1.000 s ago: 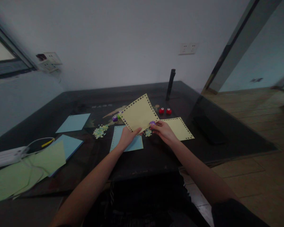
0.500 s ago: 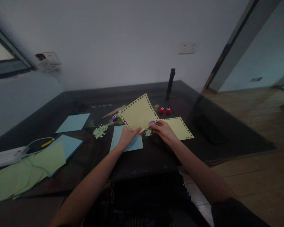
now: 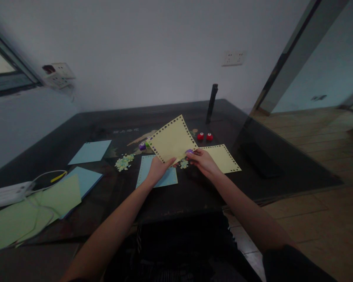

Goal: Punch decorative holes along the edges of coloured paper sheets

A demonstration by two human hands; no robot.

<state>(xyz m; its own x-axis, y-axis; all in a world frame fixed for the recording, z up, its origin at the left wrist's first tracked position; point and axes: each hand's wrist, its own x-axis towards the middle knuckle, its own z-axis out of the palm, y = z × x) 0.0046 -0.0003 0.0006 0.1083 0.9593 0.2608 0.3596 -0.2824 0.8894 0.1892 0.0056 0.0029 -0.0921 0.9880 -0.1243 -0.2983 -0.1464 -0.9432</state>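
The left hand (image 3: 159,171) is pinching the lower corner of a pale yellow sheet (image 3: 173,139) between thumb and fingers, and the sheet is tilting up above the tabletop (image 3: 191,201). The right hand (image 3: 205,162) is closing its fingers on a small purple punch (image 3: 189,152), which is sitting at the sheet's lower right edge. Rows of small dark holes are running along several edges of the held sheet (their exact shape is too small to tell).

Beneath the left forearm and hand, a blue sheet (image 3: 142,174) is lying partly covered. A second yellow sheet (image 3: 225,158), also edged with holes, is lying behind the right hand. A small heap of paper bits (image 3: 184,163) is resting between the hands; a larger pile of bits (image 3: 124,162) is lying farther left. Two red pieces (image 3: 205,137) with eye-like spots are standing beyond the sheets.
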